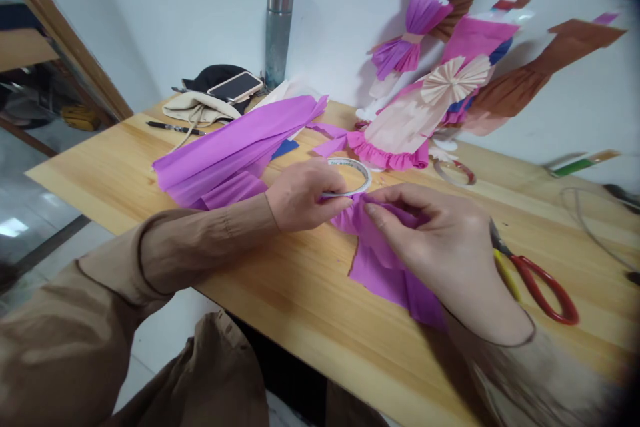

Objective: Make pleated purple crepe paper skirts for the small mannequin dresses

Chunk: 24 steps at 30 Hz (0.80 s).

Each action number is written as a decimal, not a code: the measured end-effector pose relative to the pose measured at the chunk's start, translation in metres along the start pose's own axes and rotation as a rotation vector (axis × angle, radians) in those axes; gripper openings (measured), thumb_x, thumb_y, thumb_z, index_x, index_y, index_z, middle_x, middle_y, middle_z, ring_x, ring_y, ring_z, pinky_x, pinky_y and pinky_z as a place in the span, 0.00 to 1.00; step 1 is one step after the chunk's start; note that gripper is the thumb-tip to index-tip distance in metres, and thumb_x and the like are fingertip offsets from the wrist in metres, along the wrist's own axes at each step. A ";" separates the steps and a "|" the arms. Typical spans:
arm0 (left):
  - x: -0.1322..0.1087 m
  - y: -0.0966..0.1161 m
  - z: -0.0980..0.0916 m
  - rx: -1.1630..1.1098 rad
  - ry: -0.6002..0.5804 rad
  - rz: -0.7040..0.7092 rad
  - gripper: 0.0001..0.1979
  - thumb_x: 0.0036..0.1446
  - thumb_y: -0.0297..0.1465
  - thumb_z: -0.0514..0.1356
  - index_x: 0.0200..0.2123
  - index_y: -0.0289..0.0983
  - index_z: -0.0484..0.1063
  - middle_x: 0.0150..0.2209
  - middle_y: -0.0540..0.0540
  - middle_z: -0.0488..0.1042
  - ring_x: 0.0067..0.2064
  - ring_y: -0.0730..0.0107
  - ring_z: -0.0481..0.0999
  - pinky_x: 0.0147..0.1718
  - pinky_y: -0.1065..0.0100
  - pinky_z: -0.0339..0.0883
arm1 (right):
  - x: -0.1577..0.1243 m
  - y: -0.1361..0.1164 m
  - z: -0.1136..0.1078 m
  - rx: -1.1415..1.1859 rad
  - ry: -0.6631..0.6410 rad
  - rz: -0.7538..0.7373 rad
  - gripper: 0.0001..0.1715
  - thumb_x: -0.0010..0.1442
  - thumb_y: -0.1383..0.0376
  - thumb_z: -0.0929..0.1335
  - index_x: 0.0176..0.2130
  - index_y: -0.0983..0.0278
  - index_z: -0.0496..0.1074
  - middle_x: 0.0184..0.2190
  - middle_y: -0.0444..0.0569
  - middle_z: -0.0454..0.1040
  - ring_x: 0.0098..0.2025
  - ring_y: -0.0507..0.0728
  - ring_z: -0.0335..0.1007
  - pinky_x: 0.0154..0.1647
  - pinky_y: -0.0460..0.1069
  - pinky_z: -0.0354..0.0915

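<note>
My left hand [306, 195] is closed around one side of a white roll of tape [364, 173], which stands tilted over the table. Just right of it, my right hand [430, 230] pinches the gathered top edge of a piece of purple crepe paper [380, 280]. That paper hangs from my fingers onto the wood and spreads toward the table's front edge. The tape roll meets the gathered paper between both hands; whether a strip is stuck there I cannot tell. Beside my right wrist lie red-handled scissors [547, 287], partly hidden by it.
More purple crepe paper [235, 147] lies on the wooden table [280, 293] at left. Behind stand a steel thermos [279, 30], a phone [235, 87] on a pouch, and a pen [175, 128]. Paper dress figures [400, 127] lean on the wall at right, near another tape ring [463, 173].
</note>
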<state>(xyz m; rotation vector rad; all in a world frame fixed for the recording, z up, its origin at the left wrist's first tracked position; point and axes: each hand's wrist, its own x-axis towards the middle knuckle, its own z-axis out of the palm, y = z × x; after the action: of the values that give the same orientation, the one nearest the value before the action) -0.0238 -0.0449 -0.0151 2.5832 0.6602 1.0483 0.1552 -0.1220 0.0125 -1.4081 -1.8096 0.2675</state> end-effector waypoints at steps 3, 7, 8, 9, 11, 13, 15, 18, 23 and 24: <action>0.000 -0.002 0.001 0.006 0.019 0.022 0.13 0.59 0.31 0.58 0.22 0.36 0.69 0.21 0.51 0.67 0.26 0.74 0.64 0.31 0.68 0.60 | -0.002 0.000 0.002 0.048 -0.016 -0.037 0.06 0.56 0.67 0.69 0.29 0.58 0.77 0.27 0.46 0.80 0.27 0.56 0.74 0.29 0.51 0.68; 0.000 -0.003 0.002 -0.012 0.048 0.053 0.13 0.59 0.31 0.57 0.22 0.35 0.69 0.21 0.51 0.66 0.26 0.75 0.63 0.31 0.68 0.60 | 0.000 0.003 0.002 0.058 -0.009 0.023 0.05 0.55 0.67 0.70 0.29 0.58 0.77 0.26 0.45 0.79 0.26 0.55 0.71 0.27 0.51 0.65; 0.000 -0.003 0.002 -0.020 0.052 0.055 0.13 0.59 0.30 0.57 0.22 0.35 0.69 0.21 0.51 0.66 0.26 0.75 0.63 0.31 0.68 0.59 | 0.001 0.005 0.002 0.055 -0.011 0.040 0.04 0.55 0.66 0.70 0.29 0.59 0.76 0.24 0.45 0.78 0.24 0.54 0.70 0.25 0.50 0.63; 0.000 -0.002 0.002 -0.026 0.054 0.054 0.13 0.59 0.30 0.58 0.22 0.35 0.69 0.22 0.51 0.67 0.26 0.75 0.64 0.30 0.68 0.59 | 0.003 0.006 0.002 0.057 -0.010 0.054 0.04 0.55 0.66 0.71 0.28 0.59 0.75 0.23 0.45 0.76 0.23 0.54 0.68 0.24 0.50 0.62; 0.000 -0.002 0.002 -0.033 0.049 0.053 0.12 0.59 0.30 0.58 0.22 0.35 0.69 0.22 0.51 0.67 0.26 0.75 0.64 0.30 0.69 0.59 | 0.005 0.009 0.002 0.079 -0.010 0.079 0.06 0.54 0.64 0.71 0.26 0.60 0.73 0.21 0.44 0.74 0.22 0.53 0.65 0.23 0.49 0.60; 0.000 -0.002 0.002 -0.034 0.042 0.058 0.12 0.58 0.30 0.59 0.22 0.35 0.69 0.22 0.51 0.66 0.26 0.75 0.64 0.30 0.69 0.59 | 0.007 0.011 0.002 0.124 -0.009 0.115 0.08 0.53 0.62 0.72 0.25 0.61 0.72 0.20 0.44 0.73 0.22 0.53 0.64 0.22 0.49 0.59; 0.000 -0.002 0.002 -0.043 0.043 0.076 0.12 0.58 0.30 0.59 0.22 0.35 0.68 0.22 0.51 0.66 0.26 0.75 0.64 0.30 0.69 0.59 | 0.008 0.013 0.002 0.166 -0.015 0.151 0.08 0.52 0.61 0.72 0.24 0.61 0.72 0.20 0.44 0.73 0.22 0.52 0.64 0.22 0.48 0.59; -0.001 -0.003 0.002 -0.080 0.060 0.114 0.12 0.59 0.29 0.59 0.23 0.35 0.69 0.21 0.51 0.66 0.26 0.75 0.64 0.30 0.69 0.60 | 0.010 0.015 0.002 0.212 -0.026 0.189 0.08 0.50 0.61 0.73 0.24 0.61 0.72 0.21 0.44 0.74 0.23 0.52 0.65 0.24 0.48 0.60; -0.002 -0.003 0.002 -0.098 0.065 0.135 0.12 0.60 0.30 0.59 0.24 0.35 0.70 0.21 0.52 0.66 0.26 0.75 0.63 0.30 0.70 0.60 | 0.011 0.018 0.000 0.311 -0.066 0.257 0.09 0.47 0.61 0.74 0.24 0.62 0.72 0.23 0.45 0.74 0.25 0.52 0.65 0.27 0.48 0.62; -0.001 -0.003 0.002 -0.099 0.059 0.145 0.12 0.60 0.30 0.58 0.24 0.35 0.70 0.21 0.51 0.66 0.26 0.75 0.63 0.30 0.69 0.60 | 0.011 0.018 0.000 0.325 -0.072 0.277 0.10 0.47 0.61 0.75 0.24 0.62 0.72 0.23 0.45 0.74 0.25 0.52 0.65 0.28 0.48 0.62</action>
<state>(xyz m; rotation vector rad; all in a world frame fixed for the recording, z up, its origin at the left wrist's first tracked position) -0.0244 -0.0433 -0.0185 2.5539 0.4274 1.1743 0.1675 -0.1053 0.0065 -1.4237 -1.5384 0.7302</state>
